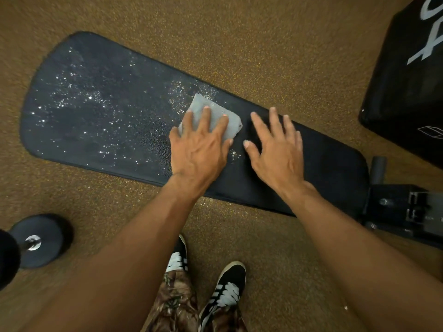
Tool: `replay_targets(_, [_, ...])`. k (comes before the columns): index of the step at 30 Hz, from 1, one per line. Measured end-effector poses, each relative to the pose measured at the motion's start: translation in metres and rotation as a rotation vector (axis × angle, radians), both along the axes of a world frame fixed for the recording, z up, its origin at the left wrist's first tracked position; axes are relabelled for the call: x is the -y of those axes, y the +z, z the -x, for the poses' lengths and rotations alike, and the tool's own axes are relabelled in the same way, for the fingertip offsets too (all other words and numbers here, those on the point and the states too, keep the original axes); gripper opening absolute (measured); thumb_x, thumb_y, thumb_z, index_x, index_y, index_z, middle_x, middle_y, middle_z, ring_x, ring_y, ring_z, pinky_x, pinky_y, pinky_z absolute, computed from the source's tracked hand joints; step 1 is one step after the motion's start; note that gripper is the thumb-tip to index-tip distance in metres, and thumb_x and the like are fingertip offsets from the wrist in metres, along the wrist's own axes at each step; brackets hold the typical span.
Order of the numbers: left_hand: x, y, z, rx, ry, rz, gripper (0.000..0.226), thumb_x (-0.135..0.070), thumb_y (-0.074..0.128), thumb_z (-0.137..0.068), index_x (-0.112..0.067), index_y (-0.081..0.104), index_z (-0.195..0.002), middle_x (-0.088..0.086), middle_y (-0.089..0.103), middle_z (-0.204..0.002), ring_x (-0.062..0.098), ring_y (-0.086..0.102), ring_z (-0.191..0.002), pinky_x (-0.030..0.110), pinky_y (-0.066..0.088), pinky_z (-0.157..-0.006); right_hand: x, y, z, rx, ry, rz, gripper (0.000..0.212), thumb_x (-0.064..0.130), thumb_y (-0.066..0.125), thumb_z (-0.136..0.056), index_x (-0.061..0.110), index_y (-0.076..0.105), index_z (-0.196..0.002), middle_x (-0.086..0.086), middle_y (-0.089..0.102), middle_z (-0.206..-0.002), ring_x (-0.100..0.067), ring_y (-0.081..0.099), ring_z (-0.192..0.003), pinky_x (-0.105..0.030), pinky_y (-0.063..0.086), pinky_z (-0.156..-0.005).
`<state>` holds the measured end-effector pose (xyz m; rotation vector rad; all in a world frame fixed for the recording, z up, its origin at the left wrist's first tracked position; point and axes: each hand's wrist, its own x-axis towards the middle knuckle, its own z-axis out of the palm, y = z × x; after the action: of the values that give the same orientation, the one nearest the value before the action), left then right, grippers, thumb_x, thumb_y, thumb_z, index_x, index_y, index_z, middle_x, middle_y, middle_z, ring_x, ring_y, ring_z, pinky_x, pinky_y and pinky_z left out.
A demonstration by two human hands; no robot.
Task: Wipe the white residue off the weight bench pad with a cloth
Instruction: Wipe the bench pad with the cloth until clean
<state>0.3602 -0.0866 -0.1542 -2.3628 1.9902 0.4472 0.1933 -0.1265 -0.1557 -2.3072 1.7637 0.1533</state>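
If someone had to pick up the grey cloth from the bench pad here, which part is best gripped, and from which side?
Probably the far corner of the grey cloth, approached from the far side of the bench pad. The cloth lies flat, and the left hand covers its near half, leaving that corner exposed.

Grey cloth (pixel 211 116), white-speckled black pad (pixel 100 109)

Grey cloth (pixel 215 116) flat mid-pad; black bench pad (pixel 323 168) white-speckled (pixel 79 97) toward left.
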Motion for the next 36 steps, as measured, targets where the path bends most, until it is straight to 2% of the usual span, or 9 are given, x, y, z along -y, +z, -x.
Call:
replay_targets(5, [-0.004,-0.013,0.005,0.006,0.022,-0.031,0.054,-0.047,0.029,-0.108,-0.031,0.021,-0.158,0.008,0.017,-0.168,0.039,0.014,-0.153,0.053,0.030,-0.117,-0.017,-0.028,-0.009,-0.047,-0.025,-0.009,0.065,0.058,0.023,-0.101,0.034,0.009,-0.160,-0.006,0.006,-0.169,-0.036,0.005,-0.154,-0.064,0.011,-0.120])
replay_targets(9, [-0.006,-0.016,-0.001,-0.034,0.029,0.056,0.043,-0.040,0.037,-0.108,-0.026,0.045,-0.148,0.006,0.042,-0.158,0.036,0.037,-0.147,0.052,0.050,-0.103,-0.019,-0.034,-0.007,-0.045,-0.043,0.038,0.064,0.059,0.023,-0.102,0.034,0.010,-0.160,-0.005,0.007,-0.169,-0.034,0.004,-0.155,-0.064,0.010,-0.120])
replay_targets(13, [0.000,-0.007,-0.015,-0.063,0.060,0.255,0.020,-0.036,0.055,-0.102,-0.021,0.065,-0.111,0.007,0.074,-0.111,0.030,0.071,-0.096,0.039,0.052,-0.063,-0.021,-0.037,-0.008,-0.043,-0.051,0.070,0.065,0.059,0.029,-0.100,0.035,0.014,-0.159,-0.004,0.011,-0.169,-0.033,0.007,-0.155,-0.064,0.012,-0.119])
replay_targets(16, [0.016,0.012,-0.021,-0.116,0.282,0.284,0.026,-0.042,0.048,-0.104,-0.020,0.059,-0.112,0.000,0.055,-0.074,0.022,0.044,-0.063,0.035,0.030,-0.057,-0.021,-0.039,-0.006,-0.050,-0.051,0.080,0.067,0.060,0.029,-0.100,0.035,0.013,-0.159,-0.004,0.011,-0.169,-0.033,0.007,-0.155,-0.065,0.012,-0.119])
replay_targets(22, [0.061,0.021,-0.043,-0.178,0.375,0.425,0.031,-0.041,0.041,-0.104,-0.016,0.055,-0.116,0.007,0.066,-0.094,0.027,0.054,-0.076,0.039,0.035,-0.065,-0.020,-0.039,-0.007,-0.059,-0.050,0.093,0.067,0.060,0.028,-0.100,0.034,0.014,-0.160,-0.004,0.011,-0.169,-0.034,0.008,-0.154,-0.065,0.012,-0.118])
replay_targets(24, [0.069,0.007,-0.039,-0.129,0.182,0.317,0.029,-0.038,0.042,-0.103,-0.016,0.055,-0.116,0.014,0.066,-0.112,0.038,0.060,-0.104,0.049,0.045,-0.080,-0.020,-0.039,-0.006,-0.070,-0.051,0.098,0.066,0.060,0.028,-0.100,0.034,0.015,-0.160,-0.005,0.012,-0.168,-0.034,0.009,-0.154,-0.065,0.013,-0.118])
replay_targets(27, [0.063,-0.018,-0.030,-0.014,-0.014,0.146,0.026,-0.030,0.042,-0.103,-0.018,0.052,-0.124,0.009,0.049,-0.148,0.044,0.036,-0.141,0.061,0.036,-0.108,-0.020,-0.039,-0.006,-0.077,-0.052,0.104,0.066,0.060,0.028,-0.100,0.033,0.015,-0.160,-0.005,0.013,-0.168,-0.034,0.010,-0.154,-0.065,0.013,-0.118])
replay_targets(31, [0.046,-0.017,-0.034,0.013,0.002,0.116,0.039,-0.020,0.039,-0.105,-0.030,0.044,-0.143,0.001,0.037,-0.160,0.035,0.032,-0.146,0.054,0.040,-0.104,-0.020,-0.038,-0.006,-0.058,-0.055,0.096,0.066,0.060,0.029,-0.100,0.034,0.015,-0.160,-0.004,0.012,-0.168,-0.033,0.009,-0.154,-0.064,0.012,-0.118])
replay_targets(36, [0.063,-0.021,-0.025,0.032,0.052,0.078,0.042,-0.029,0.030,-0.109,-0.036,0.037,-0.150,0.003,0.030,-0.164,0.045,0.019,-0.150,0.061,0.023,-0.116,-0.020,-0.039,-0.006,-0.056,-0.063,0.106,0.067,0.060,0.029,-0.100,0.033,0.015,-0.160,-0.004,0.013,-0.168,-0.032,0.010,-0.155,-0.064,0.012,-0.119])
